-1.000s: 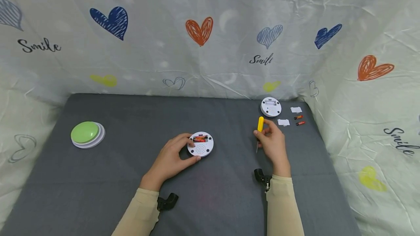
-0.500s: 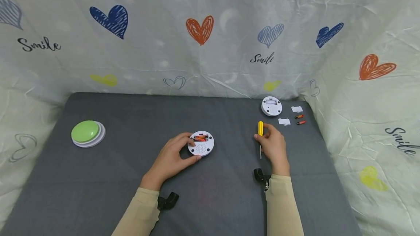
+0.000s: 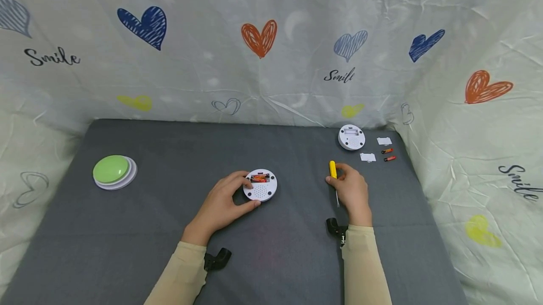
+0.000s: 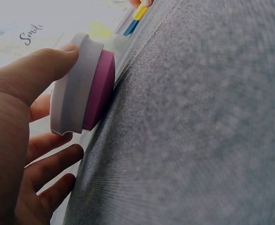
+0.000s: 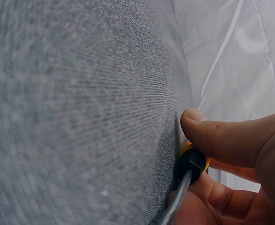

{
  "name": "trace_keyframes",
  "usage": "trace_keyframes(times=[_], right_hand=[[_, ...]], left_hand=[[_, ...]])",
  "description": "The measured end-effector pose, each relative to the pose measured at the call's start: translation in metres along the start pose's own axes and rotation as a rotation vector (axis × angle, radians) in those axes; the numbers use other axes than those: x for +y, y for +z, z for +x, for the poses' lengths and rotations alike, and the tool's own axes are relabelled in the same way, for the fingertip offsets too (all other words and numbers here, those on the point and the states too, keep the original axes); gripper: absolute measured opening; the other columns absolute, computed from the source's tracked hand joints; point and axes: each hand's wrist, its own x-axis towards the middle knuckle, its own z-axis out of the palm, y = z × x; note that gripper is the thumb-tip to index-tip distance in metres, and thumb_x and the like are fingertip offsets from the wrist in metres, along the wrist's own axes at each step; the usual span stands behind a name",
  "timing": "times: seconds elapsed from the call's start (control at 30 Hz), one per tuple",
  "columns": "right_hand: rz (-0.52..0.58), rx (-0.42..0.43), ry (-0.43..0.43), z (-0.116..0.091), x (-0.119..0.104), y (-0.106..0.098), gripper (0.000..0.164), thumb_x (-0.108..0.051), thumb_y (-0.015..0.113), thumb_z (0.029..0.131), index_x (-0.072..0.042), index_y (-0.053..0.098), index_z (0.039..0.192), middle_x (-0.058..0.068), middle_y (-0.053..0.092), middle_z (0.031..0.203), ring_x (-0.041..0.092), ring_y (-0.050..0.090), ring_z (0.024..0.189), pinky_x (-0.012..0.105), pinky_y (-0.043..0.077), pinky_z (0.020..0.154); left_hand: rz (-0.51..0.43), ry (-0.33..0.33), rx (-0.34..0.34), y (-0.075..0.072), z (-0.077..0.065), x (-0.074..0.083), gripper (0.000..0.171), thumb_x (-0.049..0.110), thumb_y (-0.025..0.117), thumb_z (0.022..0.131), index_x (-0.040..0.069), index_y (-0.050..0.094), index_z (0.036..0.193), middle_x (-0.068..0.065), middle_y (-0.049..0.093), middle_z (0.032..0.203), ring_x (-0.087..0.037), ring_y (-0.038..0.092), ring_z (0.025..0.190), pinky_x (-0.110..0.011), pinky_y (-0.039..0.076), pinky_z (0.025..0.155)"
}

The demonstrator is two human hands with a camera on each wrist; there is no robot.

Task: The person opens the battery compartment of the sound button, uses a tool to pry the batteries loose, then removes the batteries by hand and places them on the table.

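Right of the green button (image 3: pixel 110 168), the left hand (image 3: pixel 222 199) curved wide, gripping the pink-and-white device (image 3: pixel 261 193); farther right, the right hand (image 3: pixel 353 193) narrowly pinched a yellow screwdriver (image 3: pixel 333 169), its tip apparently off the surface (image 3: pixel 280 262).

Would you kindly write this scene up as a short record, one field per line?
Left hand: grips a white round device
Held device: open compartment facing up, batteries inside, pink-purple dome underneath
Right hand: holds a yellow-handled screwdriver, apart from the device
Far right: second white device, no batteries visible inside; two white covers; two loose batteries
Left side: green-topped device
Surface: dark grey cloth
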Motion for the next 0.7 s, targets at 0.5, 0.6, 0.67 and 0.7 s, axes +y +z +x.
trace_keyframes(times=[0.5,0.6,0.67,0.7], right_hand=[[0.001,-0.038,0.031,0.0017,0.0010,0.0016,0.052,-0.029,0.081,0.101,-0.006,0.069,0.146,0.015,0.076,0.107,0.029,0.069,0.083,0.050,0.057,0.075],[0.008,-0.038,0.028,0.0010,0.0013,0.0013,0.052,-0.030,0.081,0.100,-0.006,0.069,0.145,0.014,0.076,0.103,0.028,0.069,0.080,0.048,0.056,0.072],[0.009,-0.039,0.025,0.0006,0.0015,0.0006,0.052,-0.032,0.081,0.100,-0.007,0.069,0.144,0.013,0.076,0.101,0.027,0.068,0.078,0.046,0.056,0.070],[0.008,-0.040,0.025,0.0004,0.0013,0.0001,0.052,-0.033,0.081,0.100,-0.007,0.070,0.144,0.013,0.076,0.100,0.027,0.068,0.077,0.046,0.056,0.070]], left_hand=[[0.003,-0.001,-0.006,-0.0004,0.0003,0.0018,0.040,0.037,0.095,0.089,0.022,0.069,0.117,-0.006,0.061,0.152,-0.032,0.059,0.139,-0.060,0.046,0.116],[0.007,0.001,-0.004,0.0001,0.0001,0.0008,0.041,0.037,0.095,0.089,0.022,0.069,0.117,-0.006,0.061,0.152,-0.032,0.059,0.139,-0.060,0.046,0.116],[0.008,0.001,-0.003,0.0002,0.0002,0.0003,0.041,0.038,0.095,0.089,0.023,0.069,0.117,-0.006,0.061,0.152,-0.032,0.059,0.140,-0.060,0.046,0.116],[0.008,0.001,-0.003,0.0003,0.0003,0.0001,0.041,0.038,0.095,0.090,0.023,0.069,0.117,-0.006,0.061,0.153,-0.032,0.058,0.140,-0.061,0.046,0.116]])
